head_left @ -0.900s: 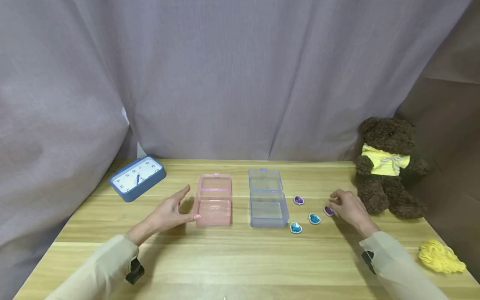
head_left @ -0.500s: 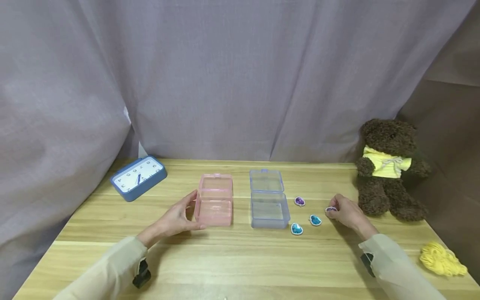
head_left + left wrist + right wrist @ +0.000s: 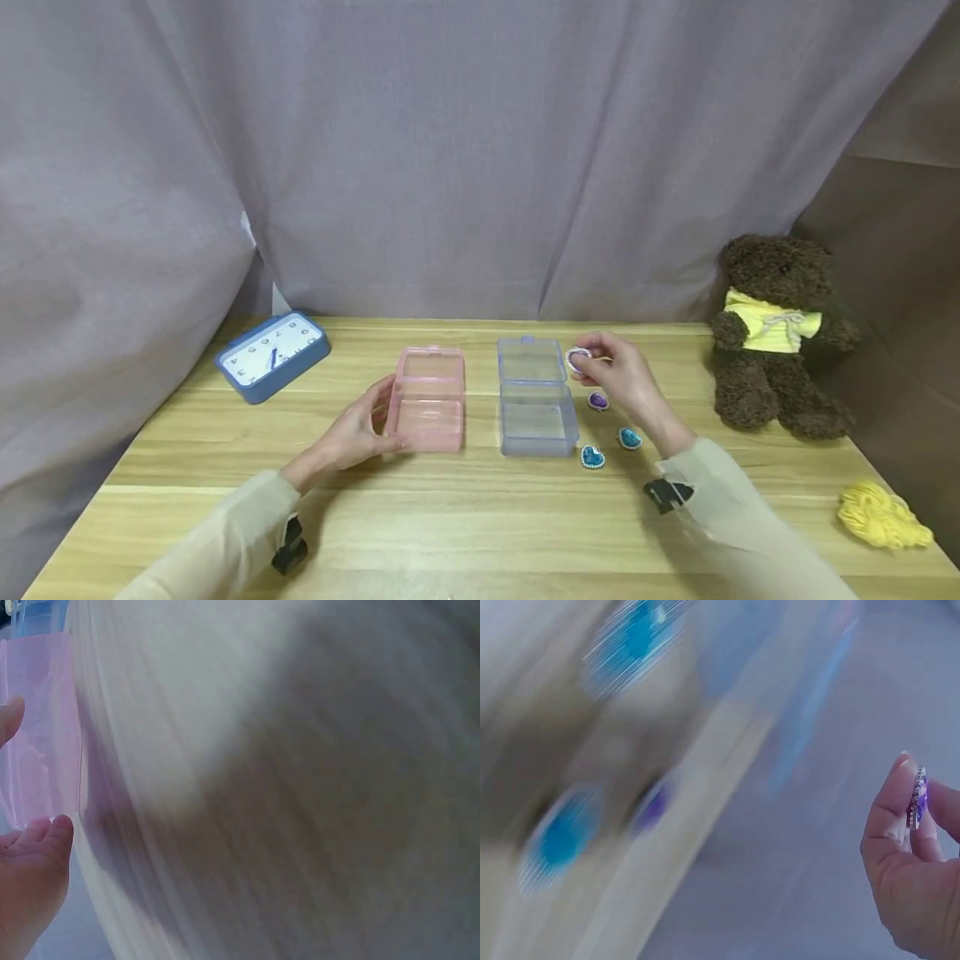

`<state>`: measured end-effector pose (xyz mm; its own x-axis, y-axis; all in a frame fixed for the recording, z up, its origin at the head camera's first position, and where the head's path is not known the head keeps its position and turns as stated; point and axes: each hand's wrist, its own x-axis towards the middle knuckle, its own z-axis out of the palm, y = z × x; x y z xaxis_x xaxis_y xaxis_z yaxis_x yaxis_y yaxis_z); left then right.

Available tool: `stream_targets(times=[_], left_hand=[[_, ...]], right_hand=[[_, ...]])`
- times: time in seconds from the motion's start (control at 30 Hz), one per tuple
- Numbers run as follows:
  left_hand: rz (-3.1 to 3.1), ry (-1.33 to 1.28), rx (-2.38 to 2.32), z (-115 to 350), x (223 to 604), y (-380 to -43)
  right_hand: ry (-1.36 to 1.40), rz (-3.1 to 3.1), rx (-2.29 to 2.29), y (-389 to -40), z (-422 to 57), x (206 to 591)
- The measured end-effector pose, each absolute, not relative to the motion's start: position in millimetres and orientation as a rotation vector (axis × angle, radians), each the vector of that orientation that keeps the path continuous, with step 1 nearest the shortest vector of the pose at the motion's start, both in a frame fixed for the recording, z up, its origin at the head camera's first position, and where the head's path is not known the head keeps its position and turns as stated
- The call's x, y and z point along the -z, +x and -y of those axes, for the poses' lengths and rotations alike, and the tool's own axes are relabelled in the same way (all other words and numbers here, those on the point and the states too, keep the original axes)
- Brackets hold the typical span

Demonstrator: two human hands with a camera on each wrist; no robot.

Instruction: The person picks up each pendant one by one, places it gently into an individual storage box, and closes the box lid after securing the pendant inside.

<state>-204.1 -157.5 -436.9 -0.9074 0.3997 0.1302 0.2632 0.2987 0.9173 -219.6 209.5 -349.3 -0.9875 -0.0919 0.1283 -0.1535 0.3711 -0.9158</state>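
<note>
Right hand, right of center in the head view: closed in a fingertip pinch on a purple gem with beaded rim. Gem position: raised above the table, just beside the right edge of the raised blue lid. Gem orientation in the right wrist view: edge-on between thumb and fingertips, at the right side of the frame.

Left hand, left of center: curved around the left side of the pink plastic box, in contact, with thumb at the near left corner and fingers along the left wall. Spread between thumb and fingers: wide. Firmness of hold: impossible to tell from these views.

Pink plastic box, center of the frame: lid swung back, base flat on the table. Blue plastic box, immediately right of center: same lid position, a gap apart from the pink one.

Loose parts, right of the blue box: second purple gem below the right hand; two turquoise heart gems, one near the blue box's lower right corner, one farther right.

Surroundings: blue clock tilted at left; brown teddy bear in yellow top, seated at right; yellow yarn at lower right; gray cloth across the upper frame.
</note>
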Motion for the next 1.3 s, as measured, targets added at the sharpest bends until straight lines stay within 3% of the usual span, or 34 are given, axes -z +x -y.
stream_targets(times=[0.23, 0.47, 0.83, 1.07, 1.3], left_hand=[[-2.362, 0.598, -1.751, 155, 438, -205], [-2.352, 0.571, -1.747, 154, 439, -206], [-2.365, 0.597, -1.756, 158, 440, -206], [-2.334, 0.574, -1.767, 157, 440, -207], [-2.359, 0.561, -1.751, 158, 440, -207]], right_hand=[[0.44, 2.58, -1.981, -223, -110, 351], [0.475, 2.743, -1.844, -224, -47, 373], [0.838, 3.01, -1.374, -227, -17, 390], [0.844, 3.161, -1.038, -230, -9, 396], [0.893, 3.164, -1.018, -233, -5, 399]])
